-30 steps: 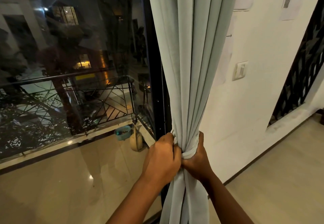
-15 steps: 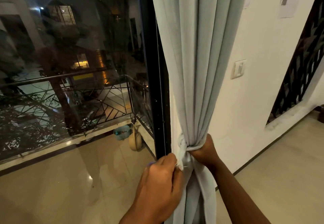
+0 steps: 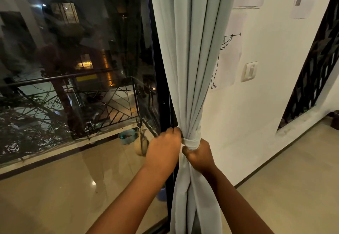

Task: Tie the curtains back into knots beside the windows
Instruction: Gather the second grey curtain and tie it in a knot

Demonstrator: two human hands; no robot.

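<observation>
We grip the curtain (image 3: pixel 190 68) at its knot (image 3: pixel 191 143), left hand (image 3: pixel 163 146) and right hand (image 3: pixel 199 156) both clenched on the cloth.

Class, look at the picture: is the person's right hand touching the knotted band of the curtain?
Touching. The head view shows the right hand gripping the curtain directly under the knot, fingers curled against the wrapped fabric with no gap.

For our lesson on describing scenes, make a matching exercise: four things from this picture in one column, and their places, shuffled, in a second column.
Things:
1. left hand
2. right hand
3. switch
4. railing

Places:
A. outside the glass
B. on the white wall
C. gripping the curtain just below the knot
D. at the knot's window side

Pairs: 1-D, 2-C, 3-B, 4-A
</observation>
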